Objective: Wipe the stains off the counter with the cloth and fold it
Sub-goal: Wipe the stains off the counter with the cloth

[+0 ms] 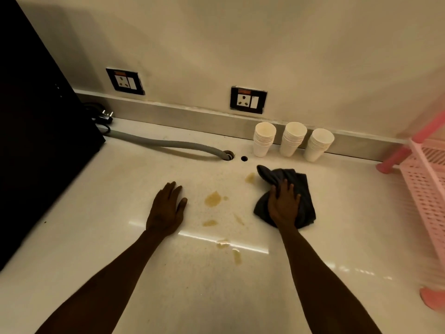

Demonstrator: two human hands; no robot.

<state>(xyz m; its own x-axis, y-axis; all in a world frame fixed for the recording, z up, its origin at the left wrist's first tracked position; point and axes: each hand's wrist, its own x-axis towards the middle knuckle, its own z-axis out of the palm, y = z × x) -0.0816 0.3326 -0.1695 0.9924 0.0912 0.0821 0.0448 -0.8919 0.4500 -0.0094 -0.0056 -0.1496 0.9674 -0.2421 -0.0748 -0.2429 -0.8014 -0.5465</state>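
Both hands flat: right hand (284,203) on cloth (301,186), left hand (166,208) on counter (96,237).

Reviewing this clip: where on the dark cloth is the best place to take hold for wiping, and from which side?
Probably the bunched middle of the dark cloth, from above and the near side. It lies crumpled in a low heap on the counter, and the right hand already rests flat on it. The stains lie to its left, so it can sweep leftward.
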